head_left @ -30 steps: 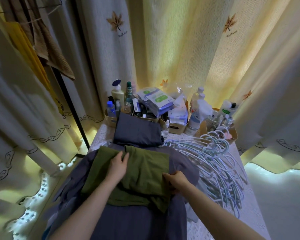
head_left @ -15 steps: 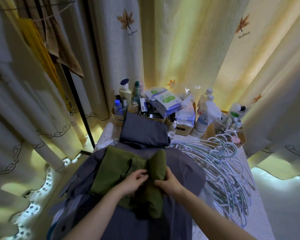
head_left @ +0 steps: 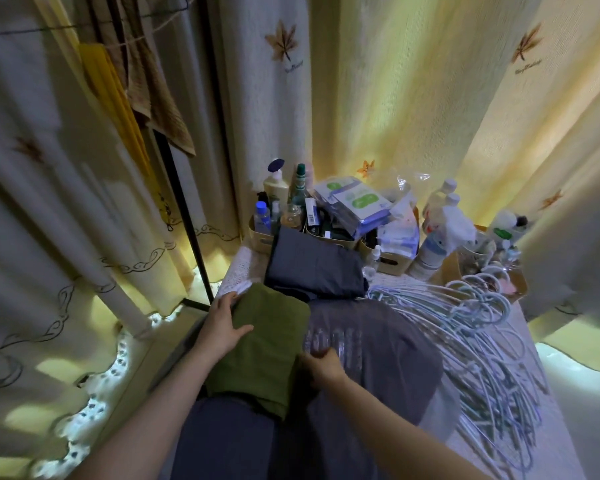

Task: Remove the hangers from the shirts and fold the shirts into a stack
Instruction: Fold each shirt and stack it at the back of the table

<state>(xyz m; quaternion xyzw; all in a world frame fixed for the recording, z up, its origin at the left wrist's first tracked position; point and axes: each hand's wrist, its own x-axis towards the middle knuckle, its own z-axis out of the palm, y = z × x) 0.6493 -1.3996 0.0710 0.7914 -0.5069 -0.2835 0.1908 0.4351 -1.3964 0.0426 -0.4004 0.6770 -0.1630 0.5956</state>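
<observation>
The green shirt (head_left: 267,348) is lying left of centre in the frame as a narrow folded packet, on top of a grey shirt (head_left: 388,348) that is spread out flat beneath it. A second ago the green shirt was lying much wider. Since then its right side has been folded over, and the packet has slid towards the left, so the pale print on the grey shirt is now showing.

The left hand (head_left: 222,323) is resting flat on the packet's upper left part, with fingers straight and thumb spread, pressing the cloth down rather than gripping it. The right hand (head_left: 324,368) is sitting at the packet's lower right edge with its fingers curled. It looks to be pinching that edge, though shadow there is making the grip hard to read.

Going by this, the lengthwise fold is done and the shirt is probably needing one more fold across before it is small enough to stack. The stack (head_left: 312,265) of dark folded cloth is waiting just above the packet, towards the bottles (head_left: 276,188) at the back of the tabletop (head_left: 245,268). The hangers (head_left: 465,323) are lying heaped at the right, apart from both shirts, so no hanger is left in either one as far as can be seen.
</observation>
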